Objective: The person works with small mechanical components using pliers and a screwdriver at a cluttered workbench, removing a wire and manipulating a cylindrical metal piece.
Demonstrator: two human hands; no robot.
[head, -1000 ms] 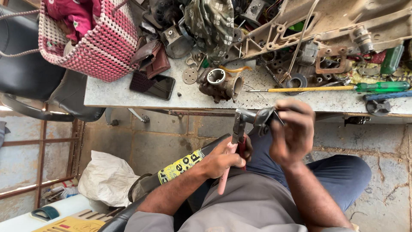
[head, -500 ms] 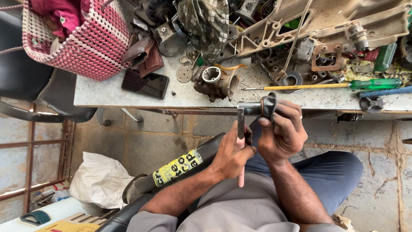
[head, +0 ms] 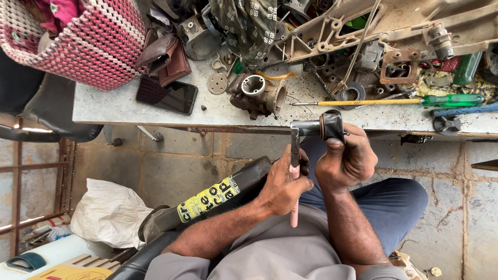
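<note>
Your left hand (head: pixel 284 182) is clenched around the pink handle of a slim tool with a metal shaft (head: pixel 294 155). The handle passes through your fist, and its pink end shows below the hand, over your grey shirt. The shaft rises straight up from your fingers (head: pixel 302 182) and its tip meets the left end of a short dark metal cylinder with a black rubber ring (head: pixel 321 126).

Your right hand (head: pixel 346 161) grasps this cylinder from below. The thumb (head: pixel 332 151) presses up against the ringed end, and the other fingers curl behind it. The cylinder lies level, above both hands, just in front of the edge of the grey stone desk (head: pixel 119 106).

On the desk, a dirty metal carburettor body (head: pixel 258 94) stands just behind the cylinder. A long screwdriver with a yellow shaft and green handle (head: pixel 394 101) lies to its right. A black phone (head: pixel 168 95) and a pink and white woven basket (head: pixel 96 44) are further left.
</note>
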